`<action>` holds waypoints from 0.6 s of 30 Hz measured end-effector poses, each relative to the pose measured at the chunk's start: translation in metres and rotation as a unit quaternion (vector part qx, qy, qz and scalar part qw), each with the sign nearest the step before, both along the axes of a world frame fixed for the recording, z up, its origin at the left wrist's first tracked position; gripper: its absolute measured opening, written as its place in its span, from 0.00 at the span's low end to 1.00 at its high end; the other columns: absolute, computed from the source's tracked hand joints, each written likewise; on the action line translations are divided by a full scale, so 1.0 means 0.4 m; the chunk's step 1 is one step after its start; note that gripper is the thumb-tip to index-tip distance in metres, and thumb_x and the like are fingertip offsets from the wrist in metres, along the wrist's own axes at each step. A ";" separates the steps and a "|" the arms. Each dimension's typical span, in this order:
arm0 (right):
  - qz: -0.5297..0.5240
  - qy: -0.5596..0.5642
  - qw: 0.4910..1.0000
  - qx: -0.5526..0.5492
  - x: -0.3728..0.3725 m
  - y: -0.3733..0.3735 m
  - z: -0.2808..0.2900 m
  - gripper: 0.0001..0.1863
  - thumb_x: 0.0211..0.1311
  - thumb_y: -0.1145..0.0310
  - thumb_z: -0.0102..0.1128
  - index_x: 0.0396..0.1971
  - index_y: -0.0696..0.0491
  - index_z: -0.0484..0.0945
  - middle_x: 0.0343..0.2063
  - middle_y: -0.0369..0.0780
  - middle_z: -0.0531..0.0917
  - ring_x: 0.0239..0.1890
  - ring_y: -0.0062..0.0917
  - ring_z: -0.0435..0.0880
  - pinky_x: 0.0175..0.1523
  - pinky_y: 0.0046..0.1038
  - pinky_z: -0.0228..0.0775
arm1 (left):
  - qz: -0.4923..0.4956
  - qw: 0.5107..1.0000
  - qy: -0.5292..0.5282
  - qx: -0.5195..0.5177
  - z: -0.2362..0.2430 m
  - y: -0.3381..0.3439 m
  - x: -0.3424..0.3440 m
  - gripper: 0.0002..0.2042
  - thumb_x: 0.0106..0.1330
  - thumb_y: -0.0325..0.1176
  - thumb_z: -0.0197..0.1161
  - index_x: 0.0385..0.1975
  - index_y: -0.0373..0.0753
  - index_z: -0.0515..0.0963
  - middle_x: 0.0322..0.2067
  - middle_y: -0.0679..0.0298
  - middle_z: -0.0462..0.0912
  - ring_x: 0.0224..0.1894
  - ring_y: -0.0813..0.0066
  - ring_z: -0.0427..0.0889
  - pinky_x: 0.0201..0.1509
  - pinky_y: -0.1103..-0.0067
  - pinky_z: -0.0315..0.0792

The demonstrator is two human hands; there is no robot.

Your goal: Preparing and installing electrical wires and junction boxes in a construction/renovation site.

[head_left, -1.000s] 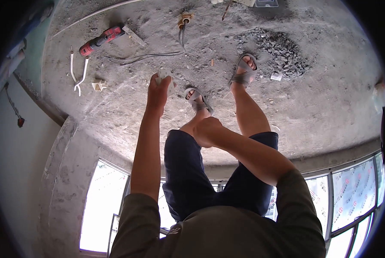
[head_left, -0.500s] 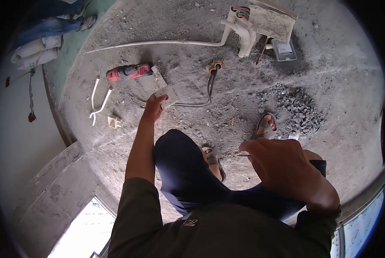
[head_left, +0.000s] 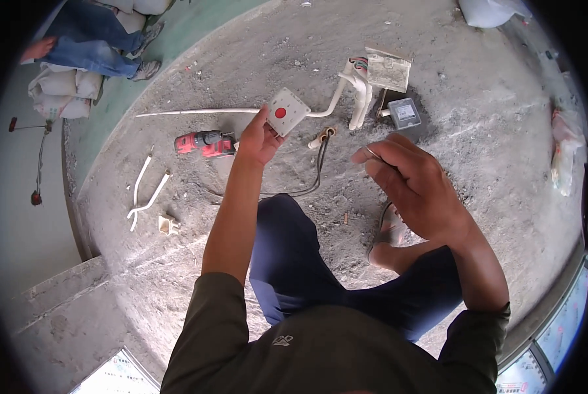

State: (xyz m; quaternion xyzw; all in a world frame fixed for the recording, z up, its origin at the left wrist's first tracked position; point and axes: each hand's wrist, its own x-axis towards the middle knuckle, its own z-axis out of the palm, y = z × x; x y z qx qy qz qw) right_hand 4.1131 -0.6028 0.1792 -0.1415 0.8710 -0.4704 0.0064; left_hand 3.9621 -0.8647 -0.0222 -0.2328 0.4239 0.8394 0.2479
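Note:
My left hand [head_left: 262,140] is closed round the edge of a square white plate [head_left: 287,113] with a red round spot in its middle. I hold it out over the floor, left of a bent white conduit pipe. My right hand [head_left: 415,187] is raised in front of my right knee, thumb and forefinger pinched together. A thin, narrow thing shows at those fingertips, too small to name. Between the hands, dark cables [head_left: 321,157] come out of a short pipe end [head_left: 321,139] in the floor. A red and black cordless drill [head_left: 205,143] lies left of my left hand.
White conduit pipes [head_left: 359,98] rise beside a dusty panel [head_left: 389,69] and a grey lidded box [head_left: 404,113]. Cut pipe pieces [head_left: 151,190] and a small white fitting [head_left: 168,225] lie at left. Another person's legs [head_left: 93,49] and stacked sacks [head_left: 64,92] are at far left.
My left hand has moved forward and right with the white plate, whose red spot now shows fully. My right hand has risen away from my knee, still pinching. The view has shifted.

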 end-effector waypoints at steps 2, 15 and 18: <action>-0.004 -0.004 1.000 -0.017 0.002 0.003 -0.022 0.11 0.66 0.72 0.48 0.46 0.57 0.74 0.23 0.36 0.72 0.21 0.22 0.68 0.29 0.22 0.61 | 0.039 0.990 -0.025 0.137 0.022 0.046 0.034 0.19 0.66 0.45 0.56 0.50 0.39 0.69 0.45 0.59 0.75 0.47 0.64 0.75 0.50 0.67 0.71; -0.215 -0.348 0.861 -0.303 -0.061 0.033 -0.188 0.14 0.65 0.62 0.54 0.46 0.53 0.77 0.18 0.27 0.67 0.18 0.10 0.63 0.24 0.15 0.55 | -0.059 0.979 0.187 0.049 0.169 0.166 0.169 0.19 0.66 0.32 0.55 0.55 0.34 0.66 0.39 0.62 0.79 0.41 0.74 0.79 0.47 0.76 0.73; -0.219 -0.303 0.907 -0.194 -0.084 0.005 -0.200 0.17 0.62 0.58 0.58 0.45 0.53 0.77 0.14 0.25 0.66 0.14 0.08 0.59 0.19 0.15 0.51 | -0.133 0.964 0.221 -0.070 0.184 0.149 0.192 0.19 0.63 0.31 0.59 0.53 0.33 0.68 0.35 0.63 0.80 0.38 0.78 0.79 0.43 0.81 0.72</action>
